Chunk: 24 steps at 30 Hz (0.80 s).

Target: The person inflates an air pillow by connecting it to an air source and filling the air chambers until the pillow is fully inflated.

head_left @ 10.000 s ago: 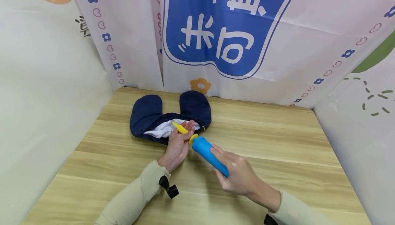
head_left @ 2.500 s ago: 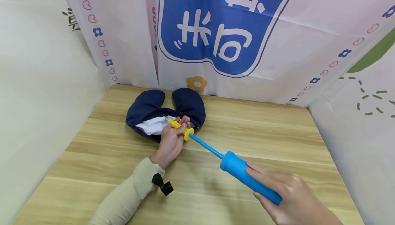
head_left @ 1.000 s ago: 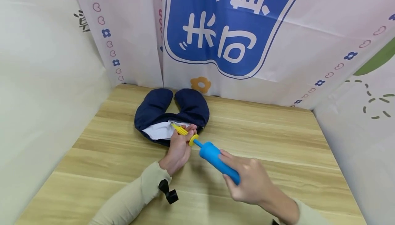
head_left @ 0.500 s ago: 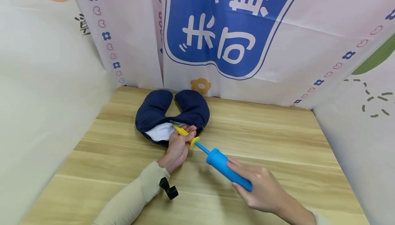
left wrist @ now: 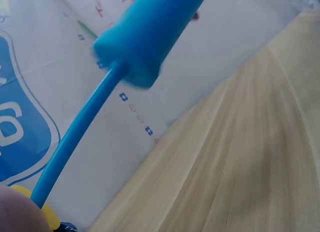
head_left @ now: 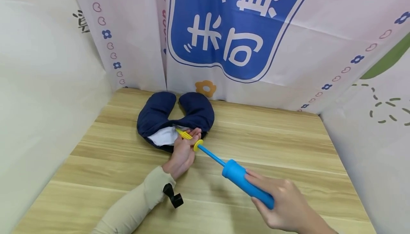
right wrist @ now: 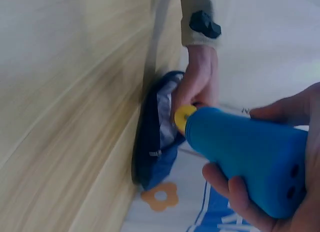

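Observation:
A navy U-shaped neck pillow point(head_left: 153, 115) lies near the back of the table, its cover gaping along the front curve around a white inner lining point(head_left: 164, 136). My left hand point(head_left: 183, 152) grips the yellow nozzle end point(head_left: 185, 134) of a hand pump, the tip pointing into the gap; its contact with the inner part is too small to tell. My right hand point(head_left: 285, 202) holds the blue pump barrel point(head_left: 246, 181). Between barrel and yellow flange point(head_left: 198, 145) a long stretch of blue rod point(left wrist: 80, 127) shows. The right wrist view shows a zip pull point(right wrist: 156, 153) on the pillow's edge.
Wood-grain table point(head_left: 288, 148) surrounds the pillow, with a printed white wall sheet point(head_left: 141, 48) right behind it. Pale walls point(head_left: 48, 95) stand at both sides. A black strap mount point(head_left: 173, 195) sits on the left wrist.
Over the last second my right hand has drawn the barrel back, baring more rod. Compared with ten seconds ago, the pillow's two arms look fuller and closer together. My left hand stays at the gap.

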Motion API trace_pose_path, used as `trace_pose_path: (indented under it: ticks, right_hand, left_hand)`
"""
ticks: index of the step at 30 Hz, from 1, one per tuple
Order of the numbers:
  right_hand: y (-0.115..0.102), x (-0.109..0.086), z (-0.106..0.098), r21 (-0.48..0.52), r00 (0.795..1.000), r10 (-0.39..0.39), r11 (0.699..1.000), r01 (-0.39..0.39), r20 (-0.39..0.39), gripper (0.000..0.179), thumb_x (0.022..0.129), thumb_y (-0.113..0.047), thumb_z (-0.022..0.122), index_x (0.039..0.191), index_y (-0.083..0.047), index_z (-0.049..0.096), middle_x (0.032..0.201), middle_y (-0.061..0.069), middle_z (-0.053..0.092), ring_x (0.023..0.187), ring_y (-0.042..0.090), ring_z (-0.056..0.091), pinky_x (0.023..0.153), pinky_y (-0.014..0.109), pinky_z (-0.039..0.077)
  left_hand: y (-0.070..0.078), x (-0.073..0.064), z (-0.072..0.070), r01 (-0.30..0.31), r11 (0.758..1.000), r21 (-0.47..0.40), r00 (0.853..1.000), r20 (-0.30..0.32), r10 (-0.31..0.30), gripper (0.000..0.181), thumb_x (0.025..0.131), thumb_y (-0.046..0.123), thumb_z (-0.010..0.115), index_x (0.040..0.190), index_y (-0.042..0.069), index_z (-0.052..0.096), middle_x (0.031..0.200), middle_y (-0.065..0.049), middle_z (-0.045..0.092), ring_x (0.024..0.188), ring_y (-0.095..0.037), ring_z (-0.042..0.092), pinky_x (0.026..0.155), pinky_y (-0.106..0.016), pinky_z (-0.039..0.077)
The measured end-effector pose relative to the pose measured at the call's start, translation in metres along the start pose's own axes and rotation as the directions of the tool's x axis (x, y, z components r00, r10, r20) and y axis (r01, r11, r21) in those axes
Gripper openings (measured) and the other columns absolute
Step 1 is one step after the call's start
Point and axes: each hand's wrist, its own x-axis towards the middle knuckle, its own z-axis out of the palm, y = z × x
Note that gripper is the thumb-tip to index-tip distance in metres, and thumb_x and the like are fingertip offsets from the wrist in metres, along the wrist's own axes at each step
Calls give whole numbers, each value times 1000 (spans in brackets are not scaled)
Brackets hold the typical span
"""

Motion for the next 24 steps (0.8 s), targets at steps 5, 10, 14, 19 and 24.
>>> trace_pose_path:
  ticks: [5, 10, 14, 19, 24]
  right_hand:
    - [0, 28, 48, -81, 989, -117, 991, 110, -86, 59, 69, -10, 85, 126, 0, 75, 122, 19, 78, 81, 17, 80, 61, 27, 64]
    - [5, 56, 81, -66, 994, -72, 996, 67, -86, 58, 70, -11, 85, 126, 0, 75, 123, 17, 77, 85, 18, 80, 64, 31, 65]
    - [6, 67, 87, -42, 998, -44, 998, 43, -37, 56, 77, -14, 84, 131, 0, 73, 129, 18, 75, 90, 18, 80, 68, 33, 66]
    - [5, 49, 62, -5, 999, -19, 1000, 19, 32, 59, 81, -15, 85, 137, -3, 70, 137, 16, 71, 104, 21, 79, 76, 36, 67]
    - [-2, 16, 17, 53, 996, 48, 997, -52, 78, 65, 84, -14, 87, 144, -12, 65, 143, 8, 69, 111, 20, 77, 84, 24, 63]
  left_hand:
    - [-4, -1, -4, 1, 1000, 11, 1000, -4, -1, 31, 102, -14, 51, 123, 4, 36, 120, -9, 64, 101, -9, 70, 94, -21, 57]
    - [-4, -3, -11, 18, 999, 29, 999, 28, -18, 30, 104, -13, 49, 122, 6, 35, 124, -8, 62, 104, -10, 70, 97, -21, 57]
    - [-2, -1, -14, 27, 999, 41, 998, 51, -29, 29, 105, -12, 49, 124, 6, 36, 124, -6, 64, 105, -10, 70, 98, -21, 57]
    - [3, -3, -14, 26, 1000, 0, 997, 68, -25, 30, 103, -14, 49, 125, 3, 38, 124, -8, 64, 105, -11, 70, 97, -22, 58]
    - [13, -14, -11, 14, 1000, -1, 994, 109, -13, 29, 103, -16, 48, 123, 3, 41, 119, -6, 65, 103, -12, 69, 95, -23, 58]
